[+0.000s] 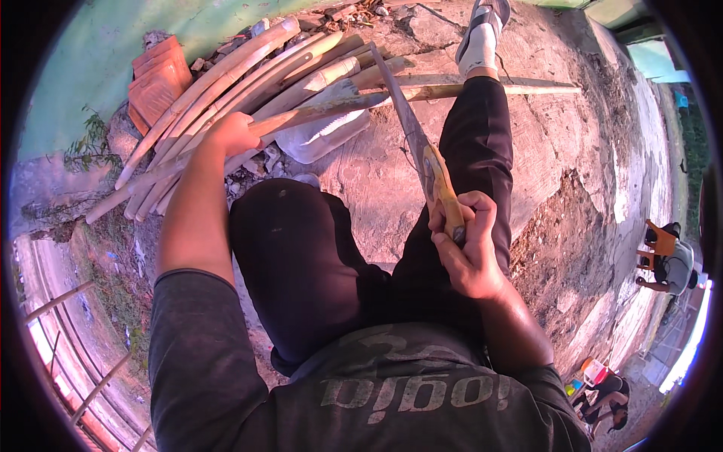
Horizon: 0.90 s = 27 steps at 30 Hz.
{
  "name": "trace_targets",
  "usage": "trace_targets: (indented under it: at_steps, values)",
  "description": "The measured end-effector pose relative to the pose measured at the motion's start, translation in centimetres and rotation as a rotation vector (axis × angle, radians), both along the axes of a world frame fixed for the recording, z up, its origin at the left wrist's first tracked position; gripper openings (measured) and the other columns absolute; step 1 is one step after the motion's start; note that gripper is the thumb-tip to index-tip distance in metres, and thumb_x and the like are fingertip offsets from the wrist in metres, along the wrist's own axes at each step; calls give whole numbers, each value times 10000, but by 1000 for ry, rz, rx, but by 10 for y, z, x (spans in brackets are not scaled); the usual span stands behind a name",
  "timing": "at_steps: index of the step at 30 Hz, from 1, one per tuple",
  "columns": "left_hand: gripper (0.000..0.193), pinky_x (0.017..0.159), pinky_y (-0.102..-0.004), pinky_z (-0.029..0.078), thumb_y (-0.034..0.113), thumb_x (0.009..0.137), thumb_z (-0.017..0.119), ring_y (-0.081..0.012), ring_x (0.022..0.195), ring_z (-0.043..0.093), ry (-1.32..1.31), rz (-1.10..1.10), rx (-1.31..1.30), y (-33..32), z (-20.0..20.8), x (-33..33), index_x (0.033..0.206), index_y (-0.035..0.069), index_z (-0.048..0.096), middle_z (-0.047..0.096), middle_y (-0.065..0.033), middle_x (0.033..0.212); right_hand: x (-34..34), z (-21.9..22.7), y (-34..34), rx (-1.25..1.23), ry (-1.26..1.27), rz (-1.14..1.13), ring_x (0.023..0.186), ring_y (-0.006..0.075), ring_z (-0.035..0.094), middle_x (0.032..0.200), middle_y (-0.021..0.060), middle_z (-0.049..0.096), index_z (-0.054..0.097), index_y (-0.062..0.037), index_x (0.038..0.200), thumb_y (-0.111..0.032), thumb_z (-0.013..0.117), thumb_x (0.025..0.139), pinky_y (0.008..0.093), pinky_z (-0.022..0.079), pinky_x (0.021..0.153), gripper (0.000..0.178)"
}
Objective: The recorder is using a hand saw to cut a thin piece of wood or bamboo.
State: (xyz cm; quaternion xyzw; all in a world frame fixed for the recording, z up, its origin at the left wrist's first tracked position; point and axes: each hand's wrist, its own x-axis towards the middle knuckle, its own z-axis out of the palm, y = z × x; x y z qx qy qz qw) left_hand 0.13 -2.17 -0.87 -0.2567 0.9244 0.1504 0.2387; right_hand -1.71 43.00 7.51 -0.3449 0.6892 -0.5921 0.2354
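Note:
My left hand (232, 134) is closed round a long bamboo pole (312, 113), which lies at a slant over a pile of bamboo poles (248, 79). The far end of the held pole reaches right, past my outstretched leg. In my right hand (474, 252) is a hand saw (410, 132), gripped by its yellowish wooden handle. Its long, tapering blade points away from me and crosses over the held pole. Whether the blade touches the pole, I cannot tell. Under the pole sits a translucent plastic container (324, 139).
Stacked orange-brown roof tiles (158, 79) lean by the green wall (83, 83) at far left. Rubble (260, 162) lies around the pile. My sandalled foot (482, 41) rests on the rough concrete ground (376, 196). At far right, one person (675, 267) is beside an orange chair; another (608, 395) is lower down.

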Motion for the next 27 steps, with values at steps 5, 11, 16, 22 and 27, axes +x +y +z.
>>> trace_targets:
  at_steps: [5, 11, 16, 22, 27]
  values:
    - [775, 938, -361, 504, 270, 672, 813, -292, 1078, 658, 19, 28, 10, 1, -2, -1, 1352, 8, 550, 670, -191, 1194, 5, 3, 5, 54, -54, -171, 821, 154, 520, 1011, 146, 531, 202, -3, 1328, 80, 542, 881, 317, 458, 770, 568]
    - [800, 986, -354, 471, 336, 637, 837, -308, 1148, 622, -24, 52, 52, 1, 3, -2, 1307, -16, 578, 644, -213, 1233, 13, 7, 8, 277, 298, -191, 783, 170, 568, 944, 127, 552, 255, 43, 1321, 56, 597, 848, 313, 477, 732, 583]
    - [809, 988, -351, 468, 340, 631, 839, -307, 1160, 614, -36, 68, 56, 7, 10, -3, 1309, -14, 576, 635, -212, 1246, 10, 18, 4, -58, -662, -626, 916, 184, 635, 1027, 121, 638, 411, 36, 1266, 8, 649, 851, 322, 502, 856, 479]
    - [828, 998, -345, 461, 352, 626, 846, -294, 1172, 604, -20, 81, 70, 3, 6, -1, 1319, -8, 570, 629, -203, 1259, 10, 13, 11, -164, -799, -665, 959, 148, 632, 1015, 78, 670, 556, -5, 1101, -47, 657, 902, 310, 478, 916, 227]
    - [840, 1001, -346, 459, 363, 626, 855, -298, 1174, 602, -13, 85, 68, 0, 1, -1, 1323, -9, 567, 627, -202, 1262, 24, 2, 8, -67, -590, -598, 802, 94, 590, 926, 64, 646, 530, -19, 1068, -133, 585, 975, 244, 475, 747, 157]
